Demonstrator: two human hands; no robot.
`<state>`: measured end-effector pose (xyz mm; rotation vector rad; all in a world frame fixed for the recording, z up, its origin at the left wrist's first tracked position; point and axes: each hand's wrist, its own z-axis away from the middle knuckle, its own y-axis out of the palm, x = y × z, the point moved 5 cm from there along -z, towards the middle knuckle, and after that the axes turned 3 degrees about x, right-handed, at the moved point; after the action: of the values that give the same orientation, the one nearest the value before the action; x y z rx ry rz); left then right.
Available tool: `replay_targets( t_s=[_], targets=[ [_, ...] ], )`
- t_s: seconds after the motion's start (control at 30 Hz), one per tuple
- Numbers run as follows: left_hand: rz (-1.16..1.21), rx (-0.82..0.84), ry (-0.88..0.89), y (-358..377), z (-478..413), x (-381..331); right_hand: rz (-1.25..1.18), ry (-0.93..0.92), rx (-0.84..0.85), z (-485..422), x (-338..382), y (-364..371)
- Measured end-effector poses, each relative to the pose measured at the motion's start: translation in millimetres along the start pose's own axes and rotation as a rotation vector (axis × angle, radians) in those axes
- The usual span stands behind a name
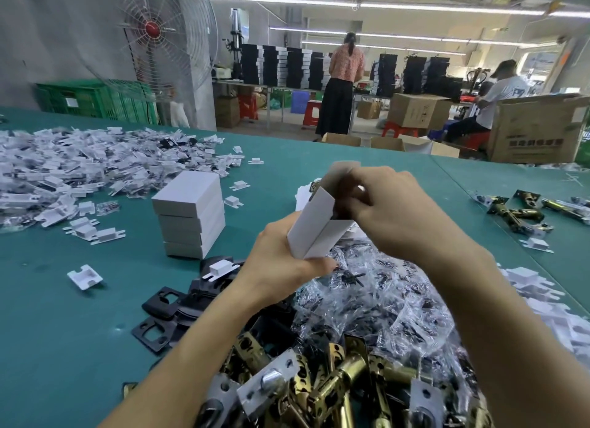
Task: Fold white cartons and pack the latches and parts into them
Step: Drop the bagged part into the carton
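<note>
Presently the left hand [281, 255] is closed around the lower end of a white carton [319, 223], fingers wrapped under it and thumb along its side, holding it tilted above the bagged parts [376, 300]. The right hand [383, 204] is curled at the open upper end, fingertips pinching inside the mouth; what they hold, if anything, cannot be determined. A brass-coloured piece shows just beyond the carton's far edge.

Assessment: the step appears to be loading or closing the top. Recommended practice: keep the lower grip firm without crushing the walls, seat the contents fully below the fingertips, then tuck the raised flap [343, 169] squarely.

Finished cartons [188, 213] stand stacked well left of the left hand; latches [335, 383] lie below both wrists.

Writing: print on a brown shipping box [539, 130] far beyond the right hand is illegible.
</note>
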<state>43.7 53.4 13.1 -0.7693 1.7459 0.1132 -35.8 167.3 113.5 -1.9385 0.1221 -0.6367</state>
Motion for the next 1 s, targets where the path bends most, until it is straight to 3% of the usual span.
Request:
replay_targets(
  t_s=[0.07,0.2,0.3,0.4,0.43,0.5,0.6,0.67,0.83,1.0],
  targets=[
    [0.031,-0.023,-0.011,-1.9,0.2,-0.7,-0.015,-0.027,0.057,-0.7,1.3,-2.5],
    [0.12,-0.073,-0.006,-7.5,-0.5,-6.1,-0.095,-0.142,-0.011,2.3,7.5,-9.1],
    [0.152,-0.14,-0.036,-16.0,1.4,-9.4,-0.218,-0.239,-0.253,7.9,12.2,-14.8],
    [0.195,-0.321,-0.112,-35.0,0.4,-5.3,-0.314,-0.157,-0.509,9.4,-6.2,-14.4],
    [0.251,-0.41,-0.138,-43.6,0.3,-3.6,-0.309,-0.085,-0.48,6.3,-14.1,-6.7],
    [0.273,-0.541,-0.14,-60.5,0.9,-2.5,-0.162,0.044,-0.149,-3.3,-24.0,24.4],
    [0.071,-0.44,-0.177,-62.0,-0.6,-5.9,0.083,-0.005,0.51,-2.4,-16.1,88.5],
    [0.079,-0.35,-0.206,-52.1,-1.5,-6.1,0.13,-0.082,0.711,2.3,-4.1,119.4],
    [0.21,-0.302,-0.18,-45.5,-1.3,-11.5,0.251,-0.25,0.626,-2.6,6.7,144.5],
    [0.311,-0.329,-0.179,-47.7,-0.1,-7.8,0.228,-0.271,0.605,-3.2,3.7,149.5]
  ],
)
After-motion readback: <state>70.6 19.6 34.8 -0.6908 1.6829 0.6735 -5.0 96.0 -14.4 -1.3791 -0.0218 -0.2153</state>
